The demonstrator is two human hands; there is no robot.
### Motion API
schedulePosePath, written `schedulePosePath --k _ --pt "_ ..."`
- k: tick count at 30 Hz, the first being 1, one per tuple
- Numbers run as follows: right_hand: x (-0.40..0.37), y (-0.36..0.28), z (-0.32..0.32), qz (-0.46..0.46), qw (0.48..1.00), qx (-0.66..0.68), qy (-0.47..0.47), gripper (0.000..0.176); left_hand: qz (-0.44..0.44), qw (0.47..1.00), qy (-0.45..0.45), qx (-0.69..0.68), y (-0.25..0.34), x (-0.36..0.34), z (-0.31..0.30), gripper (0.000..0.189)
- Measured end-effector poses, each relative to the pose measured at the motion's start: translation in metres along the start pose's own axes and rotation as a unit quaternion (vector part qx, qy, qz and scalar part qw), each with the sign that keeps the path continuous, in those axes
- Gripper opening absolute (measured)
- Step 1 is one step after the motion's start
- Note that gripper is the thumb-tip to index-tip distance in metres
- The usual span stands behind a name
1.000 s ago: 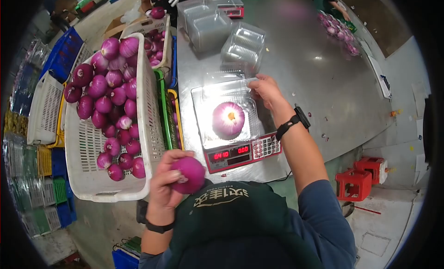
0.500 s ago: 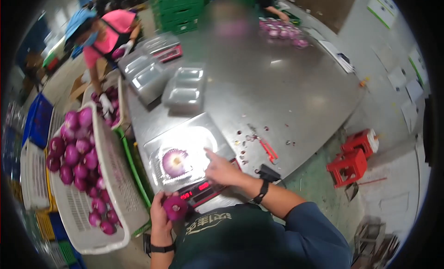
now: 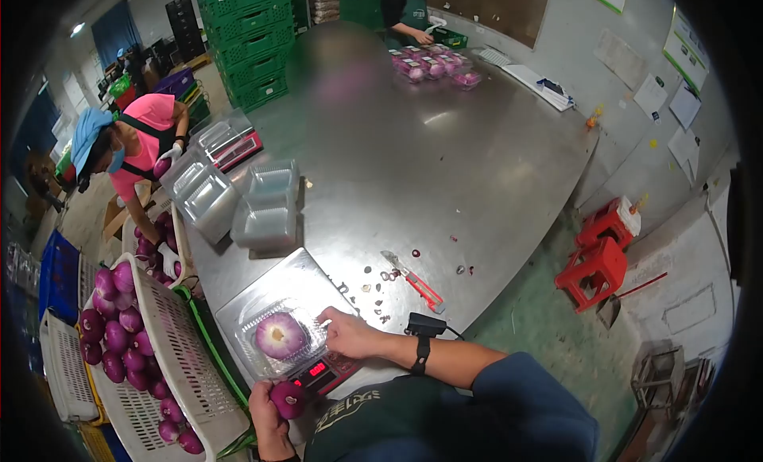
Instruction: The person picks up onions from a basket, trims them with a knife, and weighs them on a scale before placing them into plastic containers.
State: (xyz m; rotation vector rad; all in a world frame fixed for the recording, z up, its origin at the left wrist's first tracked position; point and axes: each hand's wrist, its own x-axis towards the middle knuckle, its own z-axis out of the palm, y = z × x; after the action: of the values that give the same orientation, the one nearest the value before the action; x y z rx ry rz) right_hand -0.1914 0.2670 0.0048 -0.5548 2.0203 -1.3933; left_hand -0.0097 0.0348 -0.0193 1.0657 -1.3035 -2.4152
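Head view: your worktop (image 3: 477, 176) stretches ahead, with a white basket (image 3: 191, 343) heaped with onions beside its left edge. At the near left corner sits the scale (image 3: 284, 281), a clear tray (image 3: 246, 339) on its plate. Your right hand (image 3: 350, 335) is at the tray's right side, fingers curled; I cannot tell whether they touch or pinch the rim. If they are hooked on it, a careless pull could skew the tray. Your left hand (image 3: 266, 414) has its fingers wrapped around an onion just beside the display; leaning it on the scale could spoil the reading, and smooth skin under a loose grip could let it roll off the near edge. One pale-topped onion (image 3: 280, 335) sits in the tray. A red-handled knife (image 3: 419, 287) lies near that edge, right of the scale, where a sweeping forearm could knock it down.
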Motion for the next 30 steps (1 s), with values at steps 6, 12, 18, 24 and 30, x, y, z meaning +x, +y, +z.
schedulePosePath --k 6,12,18,24,30 --pt "-0.012 0.019 -0.07 0.067 0.992 0.079 -0.072 0.057 -0.009 0.997 -0.025 0.075 0.003 -0.003 0.06 0.014" --pt "0.0 0.009 -0.125 0.172 0.97 0.153 -0.082 0.115 -0.048 0.986 -0.071 0.145 0.005 0.018 0.118 0.012" --pt "0.032 0.077 -0.143 0.149 0.938 0.306 0.062 0.089 -0.093 0.982 -0.114 0.114 0.007 0.032 0.167 0.019" --pt "0.068 0.114 -0.278 0.183 0.856 0.383 0.294 0.05 -0.132 0.985 -0.106 -0.021 0.012 0.018 0.146 0.026" --pt "0.184 0.198 -0.472 0.096 0.8 0.043 0.591 0.068 -0.099 0.98 -0.133 -0.107 0.025 0.008 0.122 0.034"
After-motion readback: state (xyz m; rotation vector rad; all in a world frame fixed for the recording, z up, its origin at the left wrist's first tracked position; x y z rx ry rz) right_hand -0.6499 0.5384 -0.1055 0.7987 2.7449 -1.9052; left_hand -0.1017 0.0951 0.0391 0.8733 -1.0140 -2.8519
